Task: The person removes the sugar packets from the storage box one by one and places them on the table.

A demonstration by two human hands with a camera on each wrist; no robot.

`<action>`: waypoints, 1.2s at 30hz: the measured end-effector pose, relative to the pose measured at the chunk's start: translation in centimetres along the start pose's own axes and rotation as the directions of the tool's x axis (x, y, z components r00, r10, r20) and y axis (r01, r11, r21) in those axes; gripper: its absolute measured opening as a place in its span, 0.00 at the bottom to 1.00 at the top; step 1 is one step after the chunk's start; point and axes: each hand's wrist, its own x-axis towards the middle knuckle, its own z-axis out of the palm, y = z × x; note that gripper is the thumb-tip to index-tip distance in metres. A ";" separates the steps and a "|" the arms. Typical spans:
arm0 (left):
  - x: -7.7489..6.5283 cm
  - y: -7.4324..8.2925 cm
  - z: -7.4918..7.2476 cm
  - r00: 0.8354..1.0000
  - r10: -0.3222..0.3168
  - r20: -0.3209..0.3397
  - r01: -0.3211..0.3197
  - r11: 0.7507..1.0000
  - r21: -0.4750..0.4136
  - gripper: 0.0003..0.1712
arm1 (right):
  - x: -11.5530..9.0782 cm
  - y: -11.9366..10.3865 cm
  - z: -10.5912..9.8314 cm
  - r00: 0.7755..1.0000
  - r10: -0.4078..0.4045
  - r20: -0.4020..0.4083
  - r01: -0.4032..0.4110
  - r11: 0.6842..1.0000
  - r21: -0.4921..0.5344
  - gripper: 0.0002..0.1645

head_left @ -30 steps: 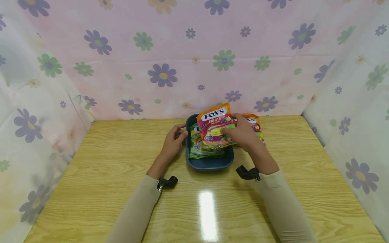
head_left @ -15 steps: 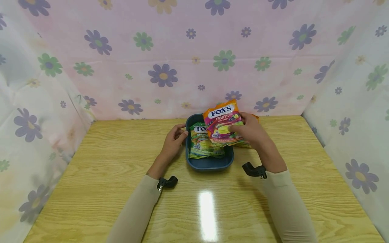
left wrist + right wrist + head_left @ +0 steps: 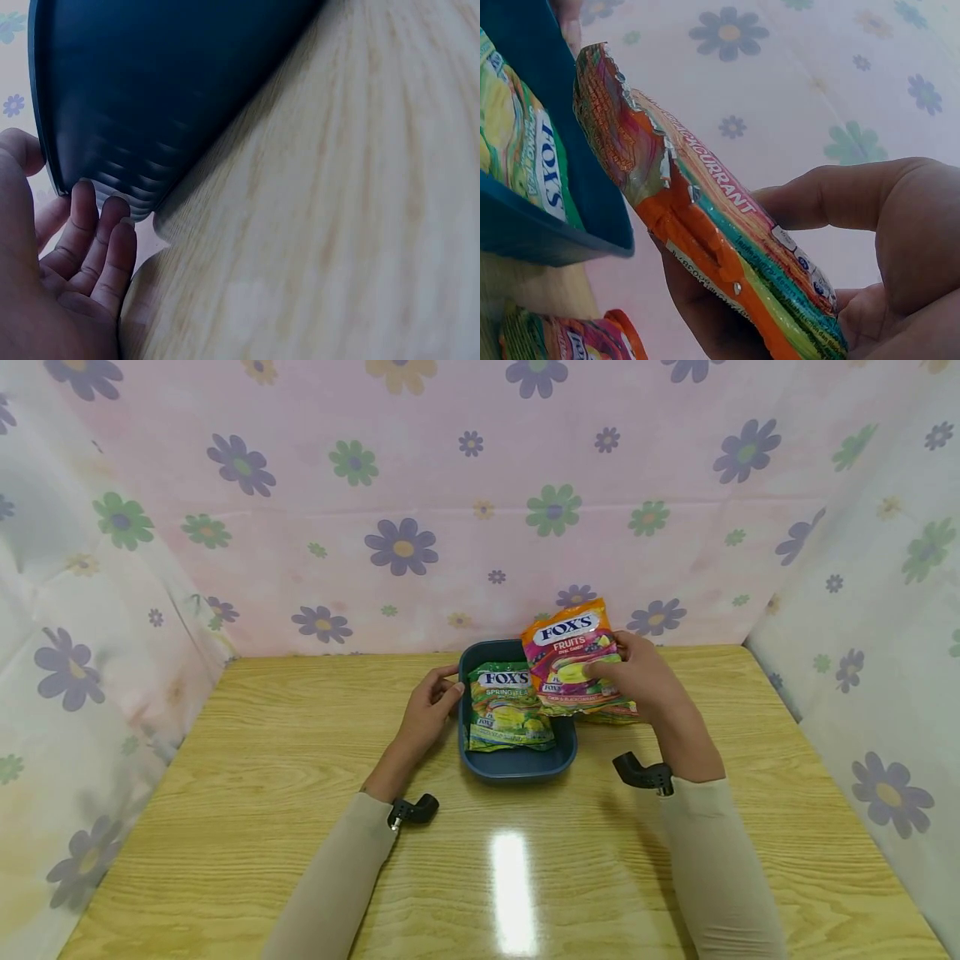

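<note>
A dark blue plastic tub stands on the table with a green FOX'S Spring Tea candy bag lying inside. At the tub's left side, my left hand holds the rim between thumb and fingers; in the left wrist view, the curled fingers lie against the outer wall. My right hand pinches an orange and purple FOX'S Fruits candy bag, raised over the tub's right edge. The right wrist view has this candy bag edge-on between thumb and fingers. Whether more lies under the green bag is hidden.
Another FOX'S candy bag lies on the wooden table right of the tub, mostly hidden by the right hand in the head view. A flowered cloth hangs behind and at both sides.
My right hand has moved right and slightly up with the Fruits candy bag, uncovering more of the green bag in the tub. My left hand and the tub have stayed put.
</note>
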 end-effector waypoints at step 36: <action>0.1 -0.1 0.0 1.000 -0.015 0.002 0.015 1.000 0.016 0.25 | 0.1 3.3 -6.1 0.997 0.000 -0.073 0.009 0.991 0.131 0.50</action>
